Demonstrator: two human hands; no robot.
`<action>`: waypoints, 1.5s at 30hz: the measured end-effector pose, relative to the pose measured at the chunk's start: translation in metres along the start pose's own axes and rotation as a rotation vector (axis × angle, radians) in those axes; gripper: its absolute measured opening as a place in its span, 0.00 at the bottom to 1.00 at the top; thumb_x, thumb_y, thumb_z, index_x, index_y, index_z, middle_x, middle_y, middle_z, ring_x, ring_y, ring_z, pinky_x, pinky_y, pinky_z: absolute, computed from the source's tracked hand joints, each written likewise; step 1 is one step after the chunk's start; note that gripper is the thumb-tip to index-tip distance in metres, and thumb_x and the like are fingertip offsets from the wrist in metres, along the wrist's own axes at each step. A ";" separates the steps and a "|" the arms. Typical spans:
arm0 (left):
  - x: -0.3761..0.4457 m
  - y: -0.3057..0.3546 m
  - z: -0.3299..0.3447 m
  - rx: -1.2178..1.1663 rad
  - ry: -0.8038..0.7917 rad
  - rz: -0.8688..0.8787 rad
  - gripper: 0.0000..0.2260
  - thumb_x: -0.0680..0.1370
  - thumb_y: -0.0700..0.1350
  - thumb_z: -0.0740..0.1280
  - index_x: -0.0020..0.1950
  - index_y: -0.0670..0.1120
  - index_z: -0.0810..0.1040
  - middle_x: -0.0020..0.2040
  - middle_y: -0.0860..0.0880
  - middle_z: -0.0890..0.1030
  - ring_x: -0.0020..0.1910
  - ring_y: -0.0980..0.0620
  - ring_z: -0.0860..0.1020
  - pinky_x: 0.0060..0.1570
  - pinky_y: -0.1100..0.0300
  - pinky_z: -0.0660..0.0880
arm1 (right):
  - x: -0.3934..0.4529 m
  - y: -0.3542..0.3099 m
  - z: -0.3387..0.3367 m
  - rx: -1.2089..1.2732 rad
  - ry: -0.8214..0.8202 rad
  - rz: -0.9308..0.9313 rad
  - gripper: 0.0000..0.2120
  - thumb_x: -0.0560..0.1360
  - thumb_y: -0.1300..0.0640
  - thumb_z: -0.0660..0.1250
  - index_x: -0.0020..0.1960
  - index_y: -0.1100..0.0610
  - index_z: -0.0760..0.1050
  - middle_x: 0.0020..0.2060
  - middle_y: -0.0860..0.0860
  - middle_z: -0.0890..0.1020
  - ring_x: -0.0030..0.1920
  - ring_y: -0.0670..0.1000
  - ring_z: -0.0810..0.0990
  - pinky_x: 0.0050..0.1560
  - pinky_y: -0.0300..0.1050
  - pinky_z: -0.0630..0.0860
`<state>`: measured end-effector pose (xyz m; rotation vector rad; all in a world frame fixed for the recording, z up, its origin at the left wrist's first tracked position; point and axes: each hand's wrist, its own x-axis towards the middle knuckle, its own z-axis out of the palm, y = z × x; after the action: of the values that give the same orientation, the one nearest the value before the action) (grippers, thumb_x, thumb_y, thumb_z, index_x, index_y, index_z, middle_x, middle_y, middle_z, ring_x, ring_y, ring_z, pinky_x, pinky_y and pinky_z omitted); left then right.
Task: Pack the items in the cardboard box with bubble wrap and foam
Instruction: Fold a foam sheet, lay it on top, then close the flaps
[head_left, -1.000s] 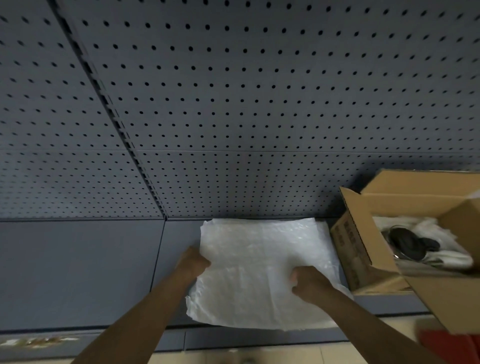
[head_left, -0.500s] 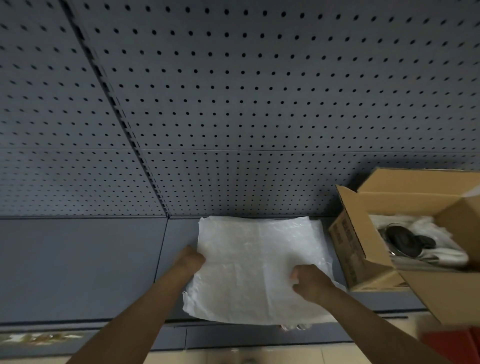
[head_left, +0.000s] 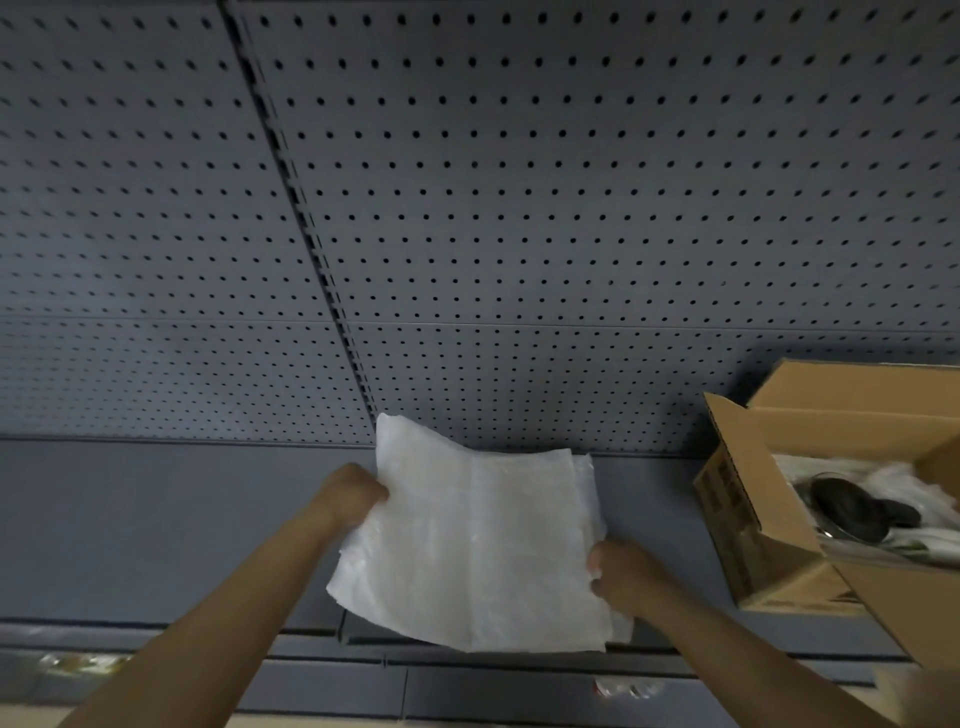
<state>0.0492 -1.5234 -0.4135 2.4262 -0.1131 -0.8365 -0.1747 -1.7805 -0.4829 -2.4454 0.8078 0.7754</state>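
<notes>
The white foam sheet (head_left: 483, 545), flat on the shelf (head_left: 156, 519) a moment ago, has been lifted, its far left corner now standing up. The left hand (head_left: 353, 491) and right hand (head_left: 621, 571) each have fingers closed on a side edge. It looks ready to be carried right to the open cardboard box (head_left: 769, 519), which already holds a dark item (head_left: 852, 506) on white padding.

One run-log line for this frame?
left hand: grips white foam sheet | right hand: grips sheet | open brown cardboard box: right
</notes>
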 end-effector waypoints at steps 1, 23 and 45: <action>-0.003 0.007 0.003 0.004 -0.013 0.023 0.14 0.71 0.36 0.65 0.27 0.43 0.65 0.28 0.46 0.69 0.26 0.51 0.68 0.30 0.61 0.64 | 0.000 0.000 -0.001 -0.021 -0.010 0.003 0.19 0.78 0.56 0.61 0.69 0.55 0.70 0.66 0.55 0.73 0.63 0.54 0.75 0.62 0.42 0.73; 0.003 0.052 0.163 0.205 -0.266 0.420 0.15 0.81 0.45 0.62 0.68 0.48 0.73 0.70 0.50 0.70 0.64 0.49 0.74 0.63 0.59 0.72 | -0.008 0.033 -0.016 0.126 0.523 -0.283 0.16 0.79 0.56 0.60 0.65 0.56 0.75 0.65 0.53 0.76 0.64 0.54 0.74 0.65 0.46 0.71; 0.011 0.027 0.175 0.698 -0.219 0.546 0.22 0.83 0.49 0.56 0.77 0.53 0.60 0.80 0.51 0.51 0.79 0.49 0.49 0.77 0.51 0.48 | 0.001 -0.008 0.050 0.116 -0.009 -0.191 0.27 0.81 0.54 0.57 0.77 0.54 0.52 0.77 0.52 0.51 0.77 0.53 0.54 0.75 0.43 0.52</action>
<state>-0.0419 -1.6335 -0.5179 2.6714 -1.2722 -0.8881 -0.1874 -1.7467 -0.5186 -2.3710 0.5876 0.6494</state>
